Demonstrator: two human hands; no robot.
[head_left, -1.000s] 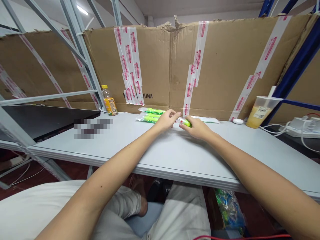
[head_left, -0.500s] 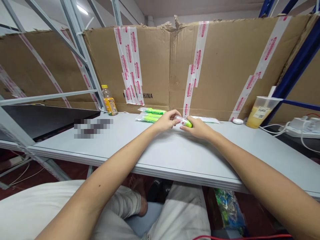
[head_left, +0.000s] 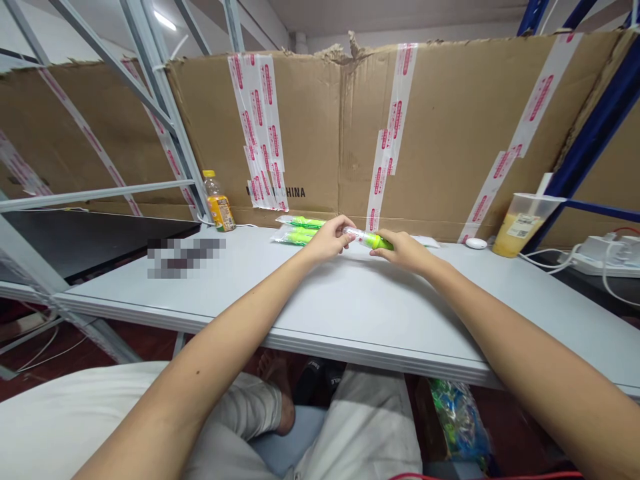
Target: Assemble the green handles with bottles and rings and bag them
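Observation:
Above the middle of the white table [head_left: 360, 307], both hands hold a slim bright-green stick-like item with a clear end [head_left: 367, 239]; its exact kind does not show. My left hand [head_left: 330, 240] pinches the clear end. Around the green end, my right hand [head_left: 407, 252] is closed, hiding part of it. Just beyond my left hand lie clear plastic packets with similar green items [head_left: 297, 236]. A flat whitish packet [head_left: 427, 241] sticks out behind my right hand.
Cardboard [head_left: 430, 133] walls off the table's back. A yellow-capped drink bottle [head_left: 220, 205] stands at left. To the right are a white oval case [head_left: 476, 244], a cup of yellow drink [head_left: 520, 227] and a power strip [head_left: 600, 257]. A bag of green and blue packets [head_left: 460, 420] sits below.
My right hand has shifted right along the item, so more of its green part shows between my hands. My left hand has moved slightly left.

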